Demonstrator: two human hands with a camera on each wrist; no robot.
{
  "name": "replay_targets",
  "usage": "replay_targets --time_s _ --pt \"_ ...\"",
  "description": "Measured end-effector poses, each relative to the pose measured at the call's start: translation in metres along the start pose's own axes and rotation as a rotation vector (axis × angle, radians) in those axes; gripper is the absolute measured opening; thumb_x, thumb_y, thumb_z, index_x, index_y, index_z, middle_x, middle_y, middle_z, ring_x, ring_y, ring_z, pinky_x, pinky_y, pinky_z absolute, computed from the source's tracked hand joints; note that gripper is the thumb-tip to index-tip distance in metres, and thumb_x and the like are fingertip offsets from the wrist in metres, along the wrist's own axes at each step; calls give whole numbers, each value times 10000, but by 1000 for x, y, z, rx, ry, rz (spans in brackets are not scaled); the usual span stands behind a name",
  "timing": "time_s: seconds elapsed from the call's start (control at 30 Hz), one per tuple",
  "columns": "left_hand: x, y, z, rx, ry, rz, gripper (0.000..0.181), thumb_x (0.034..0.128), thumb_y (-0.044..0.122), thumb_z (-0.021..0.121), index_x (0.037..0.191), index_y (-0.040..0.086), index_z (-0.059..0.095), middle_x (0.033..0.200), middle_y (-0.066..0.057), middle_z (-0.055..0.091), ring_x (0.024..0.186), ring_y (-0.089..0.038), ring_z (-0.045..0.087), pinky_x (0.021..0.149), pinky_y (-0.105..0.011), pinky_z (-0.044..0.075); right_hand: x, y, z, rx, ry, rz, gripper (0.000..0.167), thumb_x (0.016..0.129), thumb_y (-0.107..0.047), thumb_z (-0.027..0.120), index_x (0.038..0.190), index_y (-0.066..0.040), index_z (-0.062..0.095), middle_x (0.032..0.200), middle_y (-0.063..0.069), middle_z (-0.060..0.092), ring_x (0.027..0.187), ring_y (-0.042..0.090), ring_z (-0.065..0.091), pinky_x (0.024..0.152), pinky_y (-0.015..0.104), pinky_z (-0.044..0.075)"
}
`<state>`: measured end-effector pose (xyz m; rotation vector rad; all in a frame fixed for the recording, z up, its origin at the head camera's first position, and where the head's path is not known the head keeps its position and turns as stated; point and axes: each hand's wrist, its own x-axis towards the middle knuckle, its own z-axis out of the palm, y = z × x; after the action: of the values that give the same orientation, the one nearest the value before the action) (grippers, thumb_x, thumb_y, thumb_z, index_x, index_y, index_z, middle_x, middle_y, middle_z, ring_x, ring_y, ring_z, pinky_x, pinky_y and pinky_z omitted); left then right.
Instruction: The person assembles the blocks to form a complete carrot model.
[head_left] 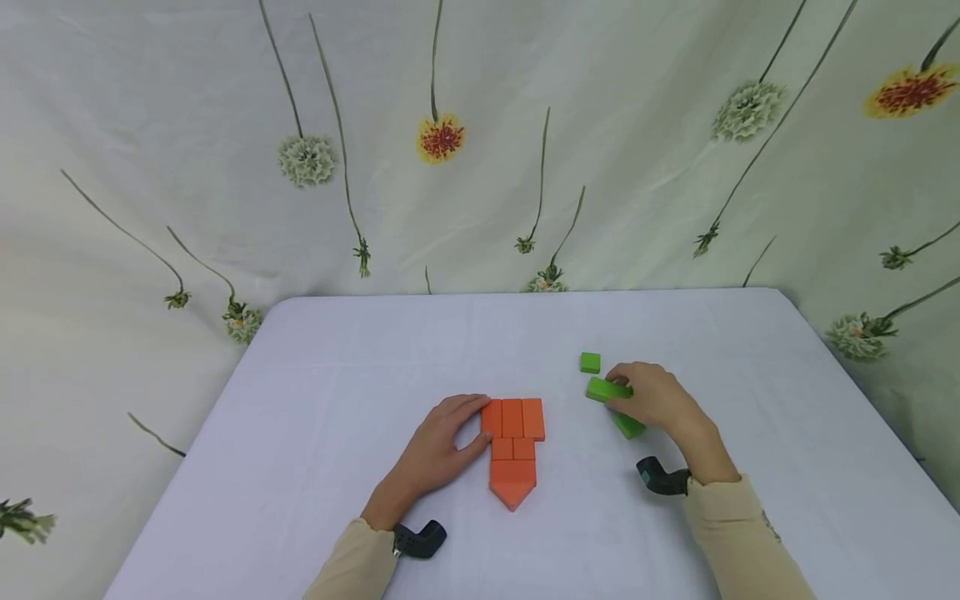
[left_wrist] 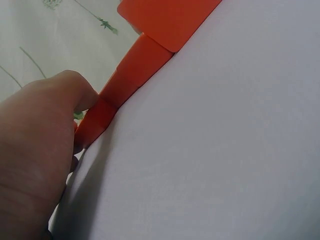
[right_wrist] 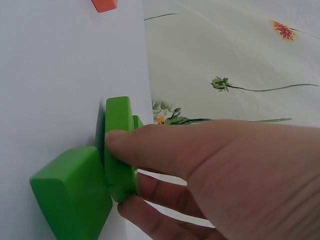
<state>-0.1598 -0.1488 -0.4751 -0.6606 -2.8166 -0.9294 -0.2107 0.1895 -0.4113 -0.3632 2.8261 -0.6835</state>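
Where the right hand (head_left: 656,398) pinches: thumb and fingers bent onto opposite sides of a green bar (head_left: 600,389), parted only by its width; whether the bar is lifted cannot be told
Green neighbours: a lower green block (head_left: 628,426) just beside the bar on the person's side, partly hidden by the hand; a green square block (head_left: 590,362) on the far side, near but apart
Left hand (head_left: 442,446): fingers relaxed, thumb and forefinger well apart; their tips are at the left edge of the upper left orange block (head_left: 491,417)
Orange row and stem: two more upright blocks (head_left: 522,418) beside that one; a pair of small blocks (head_left: 513,449) next; then a pointed piece (head_left: 513,472), tip toward the person
Room between colours: a wide strip of white tabletop (head_left: 566,467) separates orange from green; more of it stretches to either side of the arms
Far edge: well behind both groups, against a floral cloth (head_left: 480,200)
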Motion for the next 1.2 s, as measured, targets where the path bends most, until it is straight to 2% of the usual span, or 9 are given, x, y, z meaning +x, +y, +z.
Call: replay_targets --time_s 0.27,0.5,0.6,0.83,1.2 --pt "0 -2 1 3 2 1 535 968 291 731 1458 137 584 1456 -26 599 1385 -209 523 1161 -421 454 2 -2 2 29 23 -33 368 931 -133 740 1261 18 680 1174 199 716 1026 311 677 801 419 587" --pt "-1 -1 1 -2 3 -2 533 967 287 731 1457 137 585 1456 -29 598 1387 -216 522 1158 -431 456 5 -5 6 31 78 -86 343 931 -132 731 1239 17 699 1145 158 734 951 255 672 793 411 580" --pt "-1 -1 1 -3 5 2 533 965 287 733 1454 132 588 1454 -35 601 1385 -222 525 1157 -434 457 7 -8 9 47 115 -95 353 932 -148 742 1247 6 702 1127 144 737 941 245 669 774 395 576" --pt "1 -3 2 -2 -2 3 529 971 292 717 1456 130 585 1462 -41 592 1393 -222 514 1179 -437 430 11 -16 21 137 244 -130 375 919 -131 777 1273 -31 705 1240 177 717 1003 313 726 853 453 618" --pt "0 -3 2 6 -3 -6 534 968 303 724 1458 141 585 1458 -30 594 1386 -215 520 1167 -434 445 21 -30 46 219 339 -256 324 901 -136 804 1213 -67 757 1187 123 741 978 277 742 863 430 624"
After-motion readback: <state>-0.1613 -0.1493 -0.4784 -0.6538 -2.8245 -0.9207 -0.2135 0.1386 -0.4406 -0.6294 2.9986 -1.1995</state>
